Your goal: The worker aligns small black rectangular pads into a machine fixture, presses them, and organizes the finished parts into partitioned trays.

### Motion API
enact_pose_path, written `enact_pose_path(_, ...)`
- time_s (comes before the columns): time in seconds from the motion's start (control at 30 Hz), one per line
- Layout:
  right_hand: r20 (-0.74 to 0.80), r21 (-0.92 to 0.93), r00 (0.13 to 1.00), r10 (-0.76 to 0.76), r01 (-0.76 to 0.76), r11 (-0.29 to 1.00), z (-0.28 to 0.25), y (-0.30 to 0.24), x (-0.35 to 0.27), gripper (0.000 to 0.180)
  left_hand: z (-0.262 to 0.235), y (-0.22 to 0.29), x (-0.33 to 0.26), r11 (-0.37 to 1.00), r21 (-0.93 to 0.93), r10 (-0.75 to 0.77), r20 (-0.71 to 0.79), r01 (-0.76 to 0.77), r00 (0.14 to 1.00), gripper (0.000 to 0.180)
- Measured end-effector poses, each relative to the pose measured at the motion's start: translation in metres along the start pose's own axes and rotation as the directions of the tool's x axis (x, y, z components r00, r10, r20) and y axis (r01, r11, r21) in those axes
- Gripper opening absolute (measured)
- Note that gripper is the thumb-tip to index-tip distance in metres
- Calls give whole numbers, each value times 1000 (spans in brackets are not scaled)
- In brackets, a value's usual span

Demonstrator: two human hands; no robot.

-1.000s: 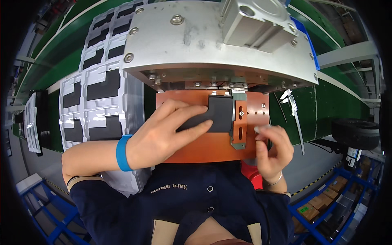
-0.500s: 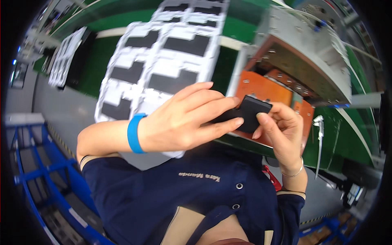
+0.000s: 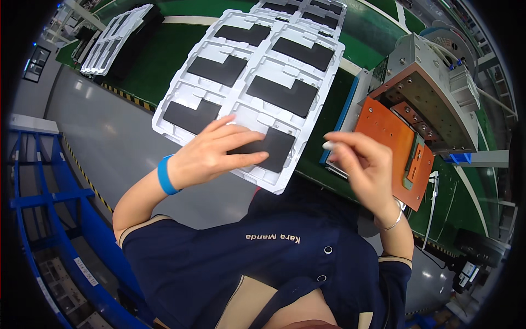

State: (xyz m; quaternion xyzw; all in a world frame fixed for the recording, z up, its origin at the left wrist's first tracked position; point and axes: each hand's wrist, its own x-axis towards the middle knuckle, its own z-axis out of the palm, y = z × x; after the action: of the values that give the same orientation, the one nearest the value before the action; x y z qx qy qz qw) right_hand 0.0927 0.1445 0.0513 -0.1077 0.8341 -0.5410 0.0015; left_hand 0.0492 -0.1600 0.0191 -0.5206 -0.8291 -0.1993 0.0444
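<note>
My left hand [image 3: 205, 156], a blue band at its wrist, reaches over the near right pocket of a white moulded tray [image 3: 174, 135]. Its fingers are spread and touch a flat black L-shaped piece [image 3: 278, 149] lying in that pocket; the hand covers the piece's left part. To the right of the tray, my right hand [image 3: 364, 164] is raised with its fingers curled together. A small whitish spot shows at its fingertips; I cannot make out whether this is a held thing or a nail. More black L-shaped pieces [image 3: 282, 94] lie in the other pockets.
At the right stands a metal press-like machine [image 3: 433, 93] with an orange plate [image 3: 383, 129] at its base. Another tray stack [image 3: 118, 41] is at the far left of the green bench [image 3: 150, 60]. Blue racks [image 3: 52, 197] stand at lower left.
The black piece both hands held near the orange plate now lies in the tray under my left hand. My right hand has come off it. The view has shifted, showing more of the tray.
</note>
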Motion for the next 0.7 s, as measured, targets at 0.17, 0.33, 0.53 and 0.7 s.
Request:
enact_pose_path(0.17,241,-328,879,-411,472,818,24,3,-3,25,-19,-24,7,991,-136,-23,-95,10,995,23)
enact_pose_path(0.33,353,-342,791,-499,606,718,35,14,-8,31,-37,-89,-33,770,-32,-516,-619,637,592,20)
enact_pose_path(0.53,270,-364,820,-505,572,735,26,31,-16,27,-10,-97,-52,529,-214,-837,-292,821,463,41)
enact_pose_path(0.7,203,-376,835,-511,548,747,9,27,-22,28,-20,-104,-56,328,-501,-940,-87,801,331,43)
